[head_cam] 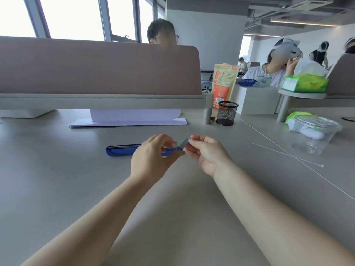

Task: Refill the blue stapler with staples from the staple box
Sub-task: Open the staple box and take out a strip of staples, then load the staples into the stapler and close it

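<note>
A short silvery strip of staples (184, 142) is held above the grey desk (57, 169), pinched at its two ends: the grip of the left hand (153, 156) is closed on the lower end and that of the right hand (206, 152) on the upper end. Just behind the hands, the long blue stapler (123, 150) lies flat on the desk with its metal channel seemingly opened upward, its right part hidden by the left hand. The staple box cannot be made out in this view.

The strip is judged to be light and stiff but brittle, since glued staples tend to snap apart if bent or twisted (a firm squeeze on the flat sides is safer than pressure at the tips). It is best taken by its long sides, kept straight and lowered in line with the channel. The stapler's smooth body may slide on the desk, so it should be steadied by one hand.

By count: one stapler, one strip of staples, two hands, one black mesh pen cup (227, 113) and one clear plastic tub (315, 132) well apart to the right.
</note>
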Available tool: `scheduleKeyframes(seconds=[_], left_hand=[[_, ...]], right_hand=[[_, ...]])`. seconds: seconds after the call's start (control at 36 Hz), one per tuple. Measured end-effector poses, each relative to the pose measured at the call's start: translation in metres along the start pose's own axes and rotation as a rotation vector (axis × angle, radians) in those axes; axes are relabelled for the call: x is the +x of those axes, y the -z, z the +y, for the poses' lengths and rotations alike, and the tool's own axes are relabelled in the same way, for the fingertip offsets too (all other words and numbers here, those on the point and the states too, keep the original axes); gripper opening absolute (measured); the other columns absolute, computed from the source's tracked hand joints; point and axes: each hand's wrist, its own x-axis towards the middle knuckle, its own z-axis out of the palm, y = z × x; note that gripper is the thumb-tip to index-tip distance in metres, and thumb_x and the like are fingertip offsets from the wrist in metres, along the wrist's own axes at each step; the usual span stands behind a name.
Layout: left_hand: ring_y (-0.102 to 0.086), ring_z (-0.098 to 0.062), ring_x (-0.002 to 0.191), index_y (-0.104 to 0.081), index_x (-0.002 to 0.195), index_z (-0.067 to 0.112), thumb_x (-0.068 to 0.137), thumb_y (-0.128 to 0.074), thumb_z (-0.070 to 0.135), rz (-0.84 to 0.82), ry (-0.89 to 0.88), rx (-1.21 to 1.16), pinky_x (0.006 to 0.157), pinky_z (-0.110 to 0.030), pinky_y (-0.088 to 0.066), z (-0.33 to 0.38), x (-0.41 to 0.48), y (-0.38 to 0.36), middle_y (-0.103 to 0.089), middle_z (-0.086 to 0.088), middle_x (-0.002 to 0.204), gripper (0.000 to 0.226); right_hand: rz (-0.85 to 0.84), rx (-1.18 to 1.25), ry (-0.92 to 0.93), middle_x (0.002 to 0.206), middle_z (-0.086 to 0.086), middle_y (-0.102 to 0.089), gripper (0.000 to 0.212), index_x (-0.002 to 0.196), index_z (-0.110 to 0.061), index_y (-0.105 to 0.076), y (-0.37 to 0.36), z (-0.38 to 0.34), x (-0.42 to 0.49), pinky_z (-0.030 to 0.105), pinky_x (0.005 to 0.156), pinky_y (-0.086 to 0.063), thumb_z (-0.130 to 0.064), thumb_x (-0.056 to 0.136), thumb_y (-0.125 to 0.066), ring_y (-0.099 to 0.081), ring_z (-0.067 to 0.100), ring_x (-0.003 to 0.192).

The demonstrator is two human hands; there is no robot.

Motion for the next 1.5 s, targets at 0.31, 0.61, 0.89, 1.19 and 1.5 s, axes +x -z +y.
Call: scheduleKeyframes(seconds=[0.31, 0.61, 0.89, 1.19, 1.5], left_hand=[[-0.063, -0.017, 0.073, -0.071, 0.084, 0.027, 0.077, -0.069, 0.033, 0.086, -0.091, 0.146, 0.066, -0.029, -0.045, -0.043, 0.014, 0.022, -0.070, 0.008, 0.080, 0.009], [-0.060, -0.020, 0.086, -0.070, 0.089, 0.031, 0.082, -0.063, 0.034, 0.001, 0.031, 0.051, 0.081, -0.044, -0.047, -0.071, 0.035, 0.002, -0.070, 0.009, 0.089, 0.010], [-0.043, -0.017, 0.125, -0.053, 0.125, 0.036, 0.086, -0.052, 0.049, -0.033, 0.068, 0.267, 0.107, -0.035, -0.019, -0.088, 0.034, -0.002, -0.054, 0.010, 0.134, 0.041], [-0.035, -0.013, 0.134, -0.049, 0.127, 0.037, 0.091, -0.042, 0.047, -0.172, 0.118, 0.395, 0.115, -0.051, 0.003, -0.103, 0.032, -0.005, -0.048, 0.014, 0.139, 0.038], [-0.039, -0.017, 0.131, -0.048, 0.128, 0.035, 0.092, -0.041, 0.044, -0.206, 0.108, 0.371, 0.116, -0.050, -0.002, -0.109, 0.032, -0.007, -0.052, 0.010, 0.135, 0.038]], right_hand=[[-0.181, -0.291, 0.075, 0.084, 0.002, -0.062, 0.010, 0.088, -0.015, -0.060, -0.034, 0.015, 0.015, 0.029, 0.079, -0.055, -0.006, 0.087, -0.056, -0.064, 0.014, 0.076], [-0.273, -1.018, 0.516, 0.083, -0.013, -0.057, 0.016, 0.097, -0.016, -0.070, -0.024, 0.017, 0.047, 0.032, 0.086, -0.049, -0.016, 0.081, -0.066, -0.059, 0.015, 0.085], [-0.163, -1.116, 0.618, 0.090, 0.002, -0.063, 0.011, 0.088, -0.012, -0.067, -0.012, 0.017, 0.053, 0.029, 0.080, -0.044, -0.015, 0.087, -0.057, -0.058, 0.021, 0.091], [-0.108, -1.229, 0.605, 0.085, -0.008, -0.062, 0.008, 0.078, -0.023, -0.065, 0.006, 0.013, 0.057, 0.042, 0.084, -0.049, -0.022, 0.083, -0.059, -0.058, 0.016, 0.082], [-0.511, -1.302, 0.202, 0.087, -0.003, -0.069, 0.029, 0.089, -0.021, -0.071, 0.014, -0.003, 0.043, 0.021, 0.077, -0.047, -0.031, 0.064, -0.081, -0.061, 0.008, 0.080]])
